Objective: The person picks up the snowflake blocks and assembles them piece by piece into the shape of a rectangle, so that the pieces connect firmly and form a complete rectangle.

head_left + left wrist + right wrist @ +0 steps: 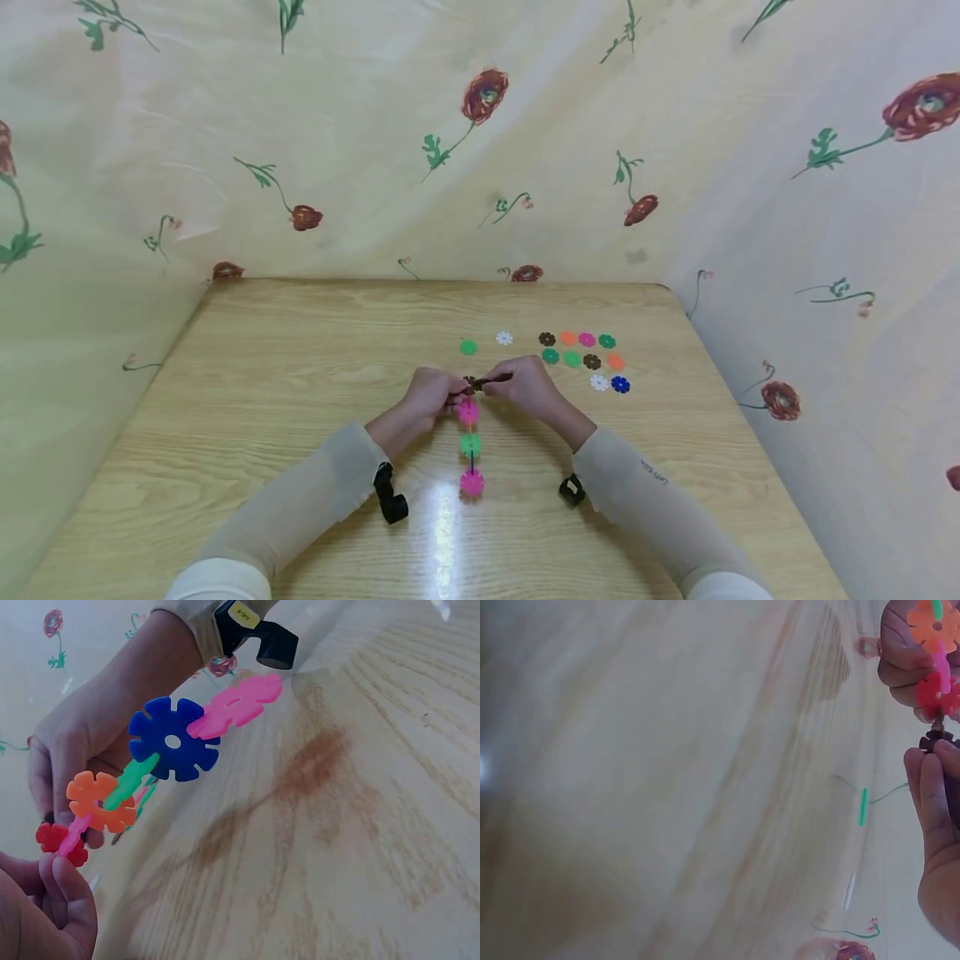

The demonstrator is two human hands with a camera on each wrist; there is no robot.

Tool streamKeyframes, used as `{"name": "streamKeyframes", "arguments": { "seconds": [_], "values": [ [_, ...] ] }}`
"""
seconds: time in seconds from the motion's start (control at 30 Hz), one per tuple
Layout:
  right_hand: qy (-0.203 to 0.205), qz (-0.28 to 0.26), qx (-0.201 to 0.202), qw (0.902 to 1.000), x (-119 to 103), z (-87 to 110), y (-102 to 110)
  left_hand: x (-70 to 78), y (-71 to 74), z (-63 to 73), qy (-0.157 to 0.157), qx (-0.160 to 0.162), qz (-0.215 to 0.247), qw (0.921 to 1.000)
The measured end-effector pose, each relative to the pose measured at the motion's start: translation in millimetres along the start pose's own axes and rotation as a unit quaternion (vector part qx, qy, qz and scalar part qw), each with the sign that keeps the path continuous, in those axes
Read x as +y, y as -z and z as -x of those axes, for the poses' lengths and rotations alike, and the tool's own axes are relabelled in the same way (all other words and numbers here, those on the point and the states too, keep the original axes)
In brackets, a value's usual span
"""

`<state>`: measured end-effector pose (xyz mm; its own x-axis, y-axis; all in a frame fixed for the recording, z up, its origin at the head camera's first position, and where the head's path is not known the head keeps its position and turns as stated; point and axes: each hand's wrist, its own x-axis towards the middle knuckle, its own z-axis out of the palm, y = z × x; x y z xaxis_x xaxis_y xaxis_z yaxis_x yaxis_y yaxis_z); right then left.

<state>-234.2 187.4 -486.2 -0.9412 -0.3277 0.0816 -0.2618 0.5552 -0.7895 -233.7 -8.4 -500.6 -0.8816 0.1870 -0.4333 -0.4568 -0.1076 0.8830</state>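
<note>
A chain of slotted, flower-shaped plastic discs [470,445] runs toward me over the table's middle. Its pink end disc [238,703], blue disc [174,739], orange disc [103,801] and red disc [936,696] show in the wrist views, with green and pink discs turned edge-on between them. My left hand [432,393] pinches the chain near its far end, around the red disc. Opposite it, my right hand [527,385] pinches a dark brown disc [939,740] right at the chain's far end. The fingers partly hide the joint there.
Loose flower discs lie beyond my hands: a green one [468,347], a white one [504,338], and several at the right, among them an orange disc [616,362] and a blue disc [620,384]. Flower-printed cloth [360,150] hangs around the wooden table [300,333].
</note>
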Motion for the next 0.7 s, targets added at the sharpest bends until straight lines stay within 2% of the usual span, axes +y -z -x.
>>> {"name": "streamKeyframes", "arguments": {
  "seconds": [0.07,0.2,0.33,0.4,0.47,0.53,0.6,0.7],
  "values": [
    [0.010,0.015,-0.002,0.9998,-1,0.3,1,-1.4,-1.5,-0.1,0.000,0.002,-0.005,1.0000],
    [-0.003,0.029,-0.017,0.9994,-3,0.6,4,-2.6,-3.1,-0.1,0.007,0.003,0.005,1.0000],
    [-0.034,0.027,-0.065,0.9970,1,-2.4,12,-1.1,-2.2,1.2,0.014,-0.005,0.014,0.9998],
    [-0.039,0.035,-0.092,0.9944,6,-5.1,22,-0.5,-1.9,2.0,0.013,-0.010,0.013,0.9998],
    [-0.045,0.051,-0.102,0.9925,15,-8.7,34,0.0,-1.2,2.6,0.013,-0.011,0.011,0.9998],
    [-0.056,0.077,-0.087,0.9916,25,-11.2,48,0.3,-0.1,3.2,0.012,-0.011,0.009,0.9998],
    [-0.077,0.118,-0.056,0.9884,34,-12.0,63,0.6,1.2,3.3,0.013,-0.011,0.008,0.9998],
    [-0.120,0.184,-0.010,0.9755,45,-11.1,79,0.7,3.2,3.0,0.013,-0.013,0.008,0.9998]
  ]
}}
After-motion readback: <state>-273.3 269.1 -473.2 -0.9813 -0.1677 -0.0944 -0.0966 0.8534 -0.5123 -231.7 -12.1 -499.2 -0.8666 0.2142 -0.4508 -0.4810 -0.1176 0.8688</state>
